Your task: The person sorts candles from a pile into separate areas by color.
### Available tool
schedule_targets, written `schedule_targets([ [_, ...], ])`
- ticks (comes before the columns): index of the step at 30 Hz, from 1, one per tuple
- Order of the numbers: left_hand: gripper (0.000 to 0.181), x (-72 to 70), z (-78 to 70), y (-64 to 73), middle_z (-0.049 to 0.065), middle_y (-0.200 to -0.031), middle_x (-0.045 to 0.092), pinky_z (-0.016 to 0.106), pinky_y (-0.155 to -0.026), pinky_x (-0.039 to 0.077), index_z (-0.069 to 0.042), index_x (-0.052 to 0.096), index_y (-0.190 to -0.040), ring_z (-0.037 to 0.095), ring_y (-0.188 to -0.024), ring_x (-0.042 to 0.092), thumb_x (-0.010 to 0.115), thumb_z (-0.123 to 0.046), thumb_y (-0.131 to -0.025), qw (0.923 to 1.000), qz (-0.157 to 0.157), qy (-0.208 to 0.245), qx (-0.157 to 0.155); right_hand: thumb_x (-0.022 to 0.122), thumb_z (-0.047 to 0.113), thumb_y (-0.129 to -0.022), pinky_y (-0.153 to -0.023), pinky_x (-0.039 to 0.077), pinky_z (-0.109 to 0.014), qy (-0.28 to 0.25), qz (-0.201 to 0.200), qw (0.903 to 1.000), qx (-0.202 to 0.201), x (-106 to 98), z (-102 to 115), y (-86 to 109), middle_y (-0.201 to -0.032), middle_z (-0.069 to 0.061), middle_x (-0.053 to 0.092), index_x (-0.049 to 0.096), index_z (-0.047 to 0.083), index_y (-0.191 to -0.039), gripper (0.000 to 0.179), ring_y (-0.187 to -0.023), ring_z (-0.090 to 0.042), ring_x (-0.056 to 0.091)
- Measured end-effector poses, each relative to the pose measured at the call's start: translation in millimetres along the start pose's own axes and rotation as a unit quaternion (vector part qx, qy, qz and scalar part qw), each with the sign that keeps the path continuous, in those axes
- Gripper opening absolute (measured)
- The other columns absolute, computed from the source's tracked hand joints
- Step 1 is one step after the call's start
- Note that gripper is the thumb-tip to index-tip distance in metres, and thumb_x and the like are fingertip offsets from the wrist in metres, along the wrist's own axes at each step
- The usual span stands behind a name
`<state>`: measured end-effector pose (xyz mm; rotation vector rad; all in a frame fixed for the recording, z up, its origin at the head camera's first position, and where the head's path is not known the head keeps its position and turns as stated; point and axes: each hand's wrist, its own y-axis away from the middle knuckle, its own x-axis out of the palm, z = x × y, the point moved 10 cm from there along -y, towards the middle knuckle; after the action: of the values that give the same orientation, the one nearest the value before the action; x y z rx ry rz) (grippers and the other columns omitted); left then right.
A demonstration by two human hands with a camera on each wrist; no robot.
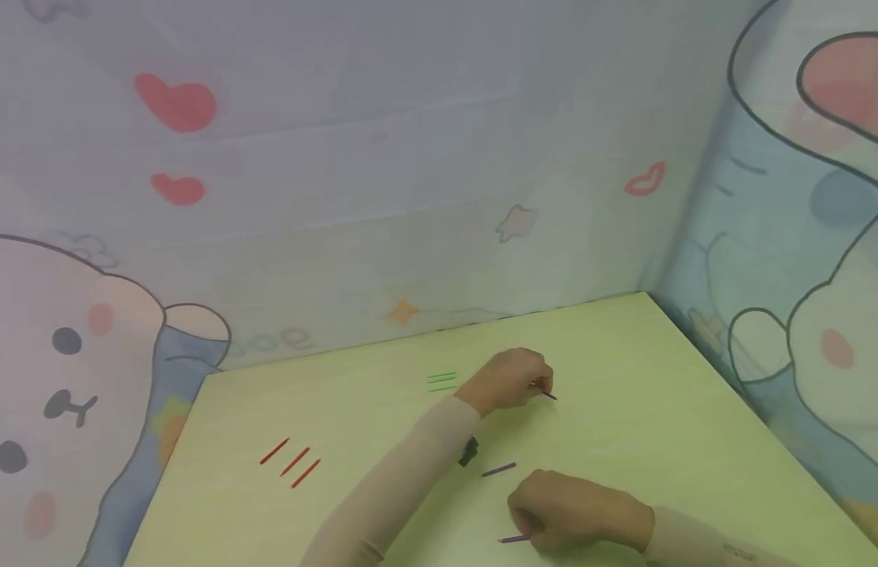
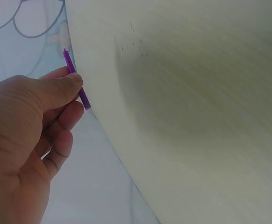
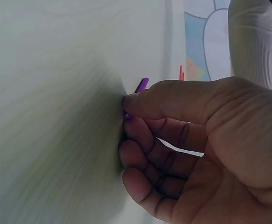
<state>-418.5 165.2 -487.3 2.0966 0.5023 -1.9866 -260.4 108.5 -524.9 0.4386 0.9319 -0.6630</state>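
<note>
My left hand [image 1: 509, 382], reaching across the middle of the table, pinches a thin purple candle-like stick [image 2: 69, 60] between thumb and fingers. Its narrow tip points up in the left wrist view, and the thumb covers its middle. Nearer the front, my right hand [image 1: 569, 508] pinches a second purple candle-like stick [image 3: 142, 85] close over the tabletop; the thumb hides part of it. A third purple stick [image 1: 498, 470] lies on the table between the two hands. Beside my left wrist lie three green sticks [image 1: 442, 381] in a row.
Three red sticks [image 1: 290, 462] lie slanted side by side on the left of the pale table [image 1: 623, 378]. A printed cloth wall [image 1: 382, 157] stands along the back, with more printed cloth [image 1: 828, 260] on the right. My left forearm [image 1: 403, 480] crosses the table's front middle.
</note>
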Motion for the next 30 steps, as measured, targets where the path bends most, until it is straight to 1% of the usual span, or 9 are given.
schedule_targets([
  [4,0.006,5.5,-5.8,-8.2,-0.011,-0.098,0.075,0.015,-0.09,0.054,-0.022,0.084,-0.1,0.003,-0.094,0.069,0.081,-0.019,-0.105,0.9999,0.003,-0.01,0.006,0.078,-0.01,-0.076,-0.062,0.044,-0.015,-0.003,0.005,1.0,0.008,3,-1,-1.6,-0.071,0.02,0.048,0.062,0.019,-0.075,0.033,-0.066,0.004,0.042],
  [8,0.006,11.2,-10.0,-14.9,-0.01,-0.099,0.075,0.015,-0.089,0.055,-0.022,0.083,-0.101,0.005,-0.095,0.069,0.08,-0.02,-0.105,0.9999,0.013,-0.006,0.004,0.077,-0.009,-0.075,-0.062,0.043,-0.015,0.001,0.003,1.0,0.009,5,-1,-2.6,-0.071,0.02,0.048,0.062,0.019,-0.075,0.032,-0.067,0.004,0.042],
  [13,0.006,16.4,-11.7,-24.3,-0.009,-0.1,0.075,0.016,-0.088,0.054,-0.022,0.083,-0.101,0.005,-0.095,0.068,0.08,-0.022,-0.106,0.9998,0.02,-0.007,0.0,0.076,-0.009,-0.076,-0.06,0.04,-0.014,0.002,-0.003,1.0,0.001,4,-2,-2.0,-0.071,0.019,0.047,0.062,0.018,-0.075,0.031,-0.066,0.004,0.04],
  [19,0.006,19.6,-16.1,-36.2,-0.01,-0.099,0.074,0.016,-0.087,0.053,-0.022,0.083,-0.101,0.004,-0.093,0.067,0.08,-0.022,-0.106,0.9997,0.017,-0.008,0.012,0.076,-0.009,-0.075,-0.059,0.041,-0.012,0.003,-0.011,0.9999,-0.011,3,-4,0.6,-0.071,0.02,0.047,0.062,0.018,-0.075,0.031,-0.066,0.005,0.04],
  [23,0.006,21.0,-19.3,-41.0,-0.01,-0.1,0.075,0.015,-0.086,0.054,-0.022,0.084,-0.101,0.004,-0.093,0.067,0.08,-0.021,-0.106,0.9997,0.019,-0.006,0.016,0.077,-0.01,-0.076,-0.06,0.041,-0.012,0.003,-0.011,0.9999,-0.01,3,-6,0.9,-0.071,0.02,0.047,0.063,0.019,-0.075,0.032,-0.066,0.005,0.04],
  [30,0.007,27.2,-22.7,-44.6,-0.01,-0.1,0.075,0.014,-0.086,0.053,-0.025,0.085,-0.1,0.003,-0.092,0.067,0.081,-0.022,-0.105,0.9993,0.028,-0.022,0.015,0.078,-0.009,-0.076,-0.06,0.042,-0.012,0.006,-0.008,1.0,-0.002,2,-6,1.0,-0.071,0.021,0.047,0.062,0.019,-0.075,0.033,-0.066,0.005,0.042],
])
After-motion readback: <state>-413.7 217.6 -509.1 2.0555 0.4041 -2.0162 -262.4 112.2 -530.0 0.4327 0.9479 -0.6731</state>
